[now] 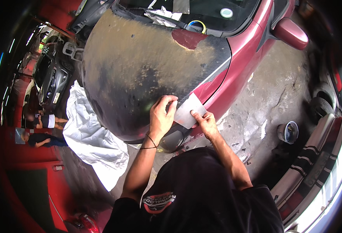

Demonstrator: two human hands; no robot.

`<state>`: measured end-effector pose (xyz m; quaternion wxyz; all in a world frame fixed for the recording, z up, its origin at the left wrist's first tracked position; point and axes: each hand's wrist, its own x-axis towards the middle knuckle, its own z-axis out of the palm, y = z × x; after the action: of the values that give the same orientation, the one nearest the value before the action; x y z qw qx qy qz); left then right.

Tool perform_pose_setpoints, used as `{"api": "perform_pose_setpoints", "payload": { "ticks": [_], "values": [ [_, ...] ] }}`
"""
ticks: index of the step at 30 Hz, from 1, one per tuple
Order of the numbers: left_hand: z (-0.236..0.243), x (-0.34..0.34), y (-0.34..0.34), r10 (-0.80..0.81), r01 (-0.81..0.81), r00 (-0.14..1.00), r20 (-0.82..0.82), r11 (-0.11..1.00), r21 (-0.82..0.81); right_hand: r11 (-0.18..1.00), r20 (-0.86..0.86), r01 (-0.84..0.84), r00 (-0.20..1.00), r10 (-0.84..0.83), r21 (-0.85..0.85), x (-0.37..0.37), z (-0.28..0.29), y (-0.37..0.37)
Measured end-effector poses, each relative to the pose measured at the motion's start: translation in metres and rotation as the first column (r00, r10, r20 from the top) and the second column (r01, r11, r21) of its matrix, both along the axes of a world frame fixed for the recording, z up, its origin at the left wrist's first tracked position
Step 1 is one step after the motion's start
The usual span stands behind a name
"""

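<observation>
My left hand [163,114] is at the front corner of the maroon car's hood [116,73], fingers curled at the edge of a dark carbon-patterned film [213,64]; whatever is in them is hidden. My right hand [204,122] grips a pale grey, thin rectangular piece [188,108] with the thumb on top, lying over the maroon paint near the headlight. The film is heavily scuffed tan across much of the hood. Maroon paint shows through a torn patch [188,39] near the windscreen and along a strip beside the fender [233,70].
A roll of tape [203,27] sits by the windscreen. A crumpled white sheet [93,143] lies left of the car. A bucket [287,132] stands on the right floor. Two other people [41,139] are at far left, near a dark car [48,81]. Another vehicle [314,163] borders the right.
</observation>
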<state>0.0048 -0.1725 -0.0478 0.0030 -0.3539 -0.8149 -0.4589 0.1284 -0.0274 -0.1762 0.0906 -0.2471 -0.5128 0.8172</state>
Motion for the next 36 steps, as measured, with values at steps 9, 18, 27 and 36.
{"api": "perform_pose_setpoints", "payload": {
  "ticks": [9,18,27,36],
  "values": [
    [-0.016,-0.018,0.032,-0.037,0.029,0.997,-0.063,0.992,-0.122,0.751,0.135,-0.099,0.991,0.013,0.652,0.006,0.067,0.026],
    [-0.012,-0.01,0.036,-0.09,0.052,0.979,-0.181,0.978,-0.2,0.934,0.163,0.055,0.979,-0.119,0.353,0.094,0.022,0.04],
    [-0.021,0.001,0.055,-0.088,-0.174,0.845,-0.527,0.887,-0.428,0.949,0.279,0.077,0.946,-0.167,0.306,0.142,-0.002,0.033],
    [-0.036,-0.003,0.057,-0.203,-0.175,0.769,-0.607,0.845,-0.504,0.95,0.257,0.024,0.96,-0.108,0.31,0.131,0.013,0.042]
  ]
}}
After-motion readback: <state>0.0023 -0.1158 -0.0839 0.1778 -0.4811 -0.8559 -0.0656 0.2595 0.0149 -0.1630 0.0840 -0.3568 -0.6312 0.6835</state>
